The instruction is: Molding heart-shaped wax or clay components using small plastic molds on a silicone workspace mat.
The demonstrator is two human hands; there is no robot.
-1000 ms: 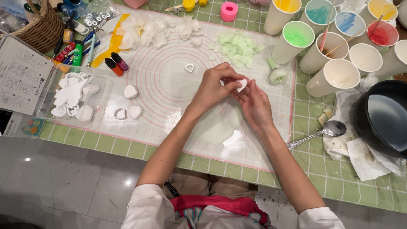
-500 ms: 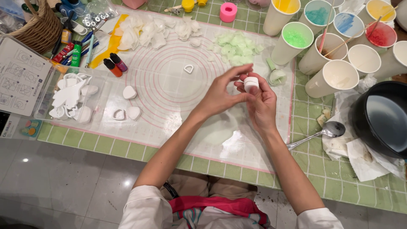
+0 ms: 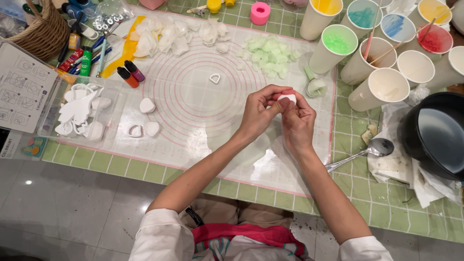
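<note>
My left hand (image 3: 258, 113) and my right hand (image 3: 298, 121) meet above a translucent mat with pink rings (image 3: 188, 96). Together they pinch a small white lump of soft material (image 3: 287, 98), fingertips wrapped around it. Under the hands a pale flattened sheet (image 3: 251, 150) lies on the mat. A small white heart-shaped cutter (image 3: 214, 78) rests farther up the mat. Pale green petal pieces (image 3: 268, 54) and white petal pieces (image 3: 169, 36) are spread along the mat's far edge. A small green rolled flower (image 3: 316, 87) sits just right of my hands.
Several paper cups with coloured contents (image 3: 336, 46) crowd the far right, next to a black pot (image 3: 437, 133) and a metal spoon (image 3: 374, 150) on crumpled paper. At the left stand a clear tray of white cutters (image 3: 79, 113), small dye bottles (image 3: 129, 74) and a wicker basket (image 3: 36, 34).
Both hands have closed tighter around the white lump, which was a thin piece held at the fingertips a second ago. The hands have stayed in the same spot over the mat.
</note>
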